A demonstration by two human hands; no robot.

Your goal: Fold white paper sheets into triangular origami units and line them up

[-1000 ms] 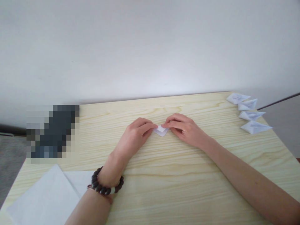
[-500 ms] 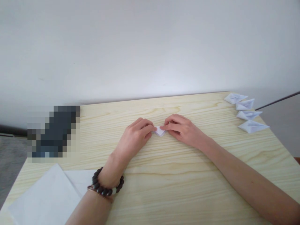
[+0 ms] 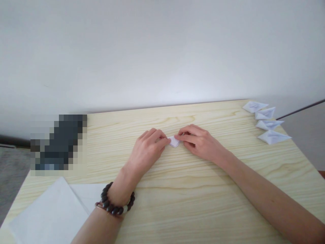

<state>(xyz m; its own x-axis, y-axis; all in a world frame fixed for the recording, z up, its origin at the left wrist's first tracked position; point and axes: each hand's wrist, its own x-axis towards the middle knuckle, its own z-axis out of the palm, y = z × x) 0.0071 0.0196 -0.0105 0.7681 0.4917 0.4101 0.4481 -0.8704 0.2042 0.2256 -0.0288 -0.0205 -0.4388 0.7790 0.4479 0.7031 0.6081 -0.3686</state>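
A small folded piece of white paper [image 3: 174, 141] lies low over the middle of the wooden table [image 3: 193, 203], one corner pointing toward me. My left hand [image 3: 149, 147] pinches its left side between thumb and fingers. On the other side, my right hand [image 3: 196, 139] grips the paper's right edge the same way. The fingers cover both side edges, so only the middle of the paper shows. A dark beaded bracelet [image 3: 111, 207] is round my left wrist.
Several folded white paper boats [image 3: 274, 137] stand in a column near the table's right edge. Flat white paper sheets [image 3: 50, 213] lie at the front left, partly under my left forearm. A dark, pixelated object [image 3: 63, 142] is at the back left. A white wall [image 3: 162, 51] rises behind.
Both hands keep hold of the folded paper and have shifted only very slightly. A little more of the paper shows between the fingers. The boats and sheets stay where they were.
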